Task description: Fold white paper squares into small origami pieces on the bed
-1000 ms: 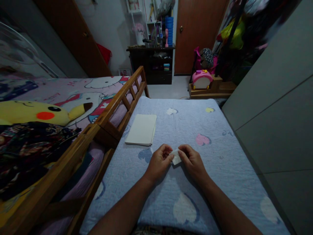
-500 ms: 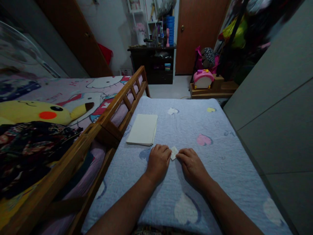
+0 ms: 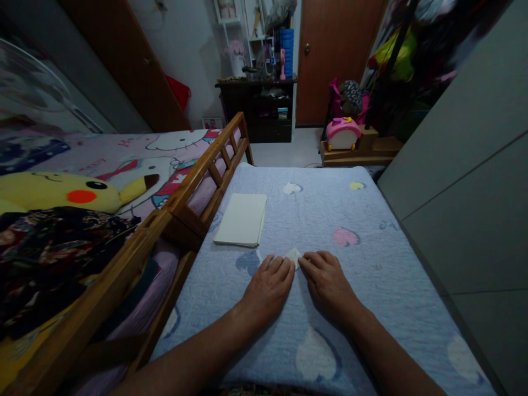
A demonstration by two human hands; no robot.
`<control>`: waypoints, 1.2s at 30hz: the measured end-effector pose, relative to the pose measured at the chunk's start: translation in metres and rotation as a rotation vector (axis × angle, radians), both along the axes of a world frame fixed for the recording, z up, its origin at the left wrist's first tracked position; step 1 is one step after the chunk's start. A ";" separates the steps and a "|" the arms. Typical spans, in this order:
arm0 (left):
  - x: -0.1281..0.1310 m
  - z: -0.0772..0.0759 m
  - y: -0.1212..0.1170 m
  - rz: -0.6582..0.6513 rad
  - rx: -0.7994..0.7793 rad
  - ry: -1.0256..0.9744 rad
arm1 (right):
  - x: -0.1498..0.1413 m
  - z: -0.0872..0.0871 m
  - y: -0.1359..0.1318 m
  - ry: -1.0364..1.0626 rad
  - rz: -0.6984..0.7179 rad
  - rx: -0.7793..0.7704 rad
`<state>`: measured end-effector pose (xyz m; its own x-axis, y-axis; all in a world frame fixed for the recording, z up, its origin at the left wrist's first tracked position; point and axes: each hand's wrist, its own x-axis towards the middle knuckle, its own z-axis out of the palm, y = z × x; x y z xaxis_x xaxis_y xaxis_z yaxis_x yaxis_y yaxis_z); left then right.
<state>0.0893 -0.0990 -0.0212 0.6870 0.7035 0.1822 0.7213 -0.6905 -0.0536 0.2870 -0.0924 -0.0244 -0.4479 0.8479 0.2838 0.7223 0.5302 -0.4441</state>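
Observation:
A small folded piece of white paper [image 3: 294, 254] lies on the light blue bedspread [image 3: 371, 308], one corner pointing away from me. My left hand [image 3: 270, 287] is over its left and near side, the fingers closed together and pressing on it; the fingertips hide part of the paper. At the right edge, my right hand [image 3: 329, 279] holds the paper between its closed thumb and fingers, the thumb mostly out of sight. Beyond my left hand, a stack of white paper sheets [image 3: 242, 219] rests apart from both hands.
A wooden bed rail [image 3: 206, 170] runs along the left, with a yellow plush toy [image 3: 53, 190] and dark patterned cloth [image 3: 61, 242] on the bed behind it. Pale cabinet panels [image 3: 466, 220] border the right side. A dark shelf unit [image 3: 256, 110] stands beyond the far edge.
The paper was held up between both hands; it now lies down on the bedspread. My left hand first moved to its left side, then its fingers slid right over the paper.

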 end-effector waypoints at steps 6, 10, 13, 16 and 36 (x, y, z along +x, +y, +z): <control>0.002 0.000 0.000 -0.040 -0.003 0.041 | 0.001 0.002 -0.003 -0.096 -0.067 0.013; 0.000 0.002 0.000 -0.047 -0.007 0.057 | -0.002 0.003 -0.003 -0.184 -0.103 -0.004; -0.001 0.001 -0.001 -0.052 0.002 0.054 | -0.004 0.001 -0.001 -0.228 -0.117 0.002; -0.002 -0.001 -0.004 -0.045 0.005 0.047 | -0.005 -0.001 0.000 -0.227 -0.127 -0.004; 0.000 0.000 -0.008 0.024 -0.073 0.014 | -0.012 0.001 0.006 -0.290 -0.104 -0.086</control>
